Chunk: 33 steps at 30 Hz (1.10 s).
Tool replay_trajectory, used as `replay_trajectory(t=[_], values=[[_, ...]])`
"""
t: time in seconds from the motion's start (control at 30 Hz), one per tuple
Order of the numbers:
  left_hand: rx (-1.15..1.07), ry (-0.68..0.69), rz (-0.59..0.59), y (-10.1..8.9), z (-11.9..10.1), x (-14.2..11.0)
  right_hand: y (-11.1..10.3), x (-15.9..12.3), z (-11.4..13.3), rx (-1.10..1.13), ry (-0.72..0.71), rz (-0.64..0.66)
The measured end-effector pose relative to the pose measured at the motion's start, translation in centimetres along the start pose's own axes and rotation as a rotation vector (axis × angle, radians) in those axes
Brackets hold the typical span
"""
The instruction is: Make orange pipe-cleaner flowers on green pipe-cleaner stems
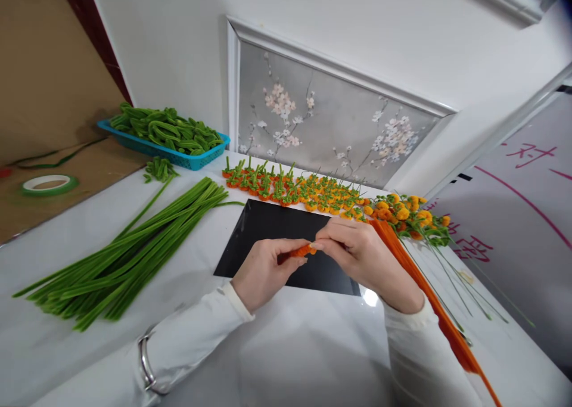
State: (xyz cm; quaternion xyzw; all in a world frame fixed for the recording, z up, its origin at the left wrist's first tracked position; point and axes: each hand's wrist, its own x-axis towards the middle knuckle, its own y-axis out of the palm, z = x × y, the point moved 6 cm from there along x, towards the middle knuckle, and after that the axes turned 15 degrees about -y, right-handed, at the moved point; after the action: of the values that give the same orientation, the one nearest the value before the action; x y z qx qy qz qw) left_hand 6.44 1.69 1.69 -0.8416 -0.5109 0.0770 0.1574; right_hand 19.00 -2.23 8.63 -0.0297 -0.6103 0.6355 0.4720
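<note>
Both hands meet over a black mat [254, 228] on the white table. Between the thumb and fingers of my left hand [268, 270] is a small orange pipe-cleaner piece [304, 251], bent or coiled. My right hand [357, 252] pinches the same piece at its right end. Part of it is hidden by the fingertips. Just right of my right hand lies a bundle of long orange pipe cleaners [415, 276]. Behind the mat stand rows of small orange pieces with green tops [263, 186] and yellow-orange ones with green tops [330, 192].
Long green pipe cleaners [147, 246] lie in a pile at left. A blue basket [196, 161] holds bent green pieces, with a small green bunch [159, 170] before it. Green tape [49, 185] sits on cardboard. Finished-looking orange flowers [402, 210] with thin stems lie at right.
</note>
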Motion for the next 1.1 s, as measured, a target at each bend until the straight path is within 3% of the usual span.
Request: replay_trajectory(t=[0.27, 0.4, 0.53, 0.77, 0.97, 1.1], values=[[0.134, 0.104, 0.047, 0.7, -1.4, -0.9, 0.1, 0.1, -1.7, 0.057, 0.043, -0.075], [0.073, 0.075, 0.036, 0.8, -1.1, -1.0, 0.8, -0.3, -3.4, 0.055, 0.137, -0.015], [-0.131, -0.019, 0.052, 0.7, -0.4, -0.6, 1.8, -1.0, -4.5, 0.036, 0.203, 0.112], [-0.355, -0.152, 0.004, -0.2, 0.3, 0.0, 1.7, -1.5, -3.4, 0.019, 0.181, 0.209], [-0.426, -0.264, 0.032, -0.3, 0.5, 0.0, 0.5, -1.3, -2.1, -0.022, 0.102, 0.147], [-0.398, -0.306, 0.015, -0.3, 0.7, 0.0, 0.3, -1.3, -1.3, -0.039, 0.065, 0.176]])
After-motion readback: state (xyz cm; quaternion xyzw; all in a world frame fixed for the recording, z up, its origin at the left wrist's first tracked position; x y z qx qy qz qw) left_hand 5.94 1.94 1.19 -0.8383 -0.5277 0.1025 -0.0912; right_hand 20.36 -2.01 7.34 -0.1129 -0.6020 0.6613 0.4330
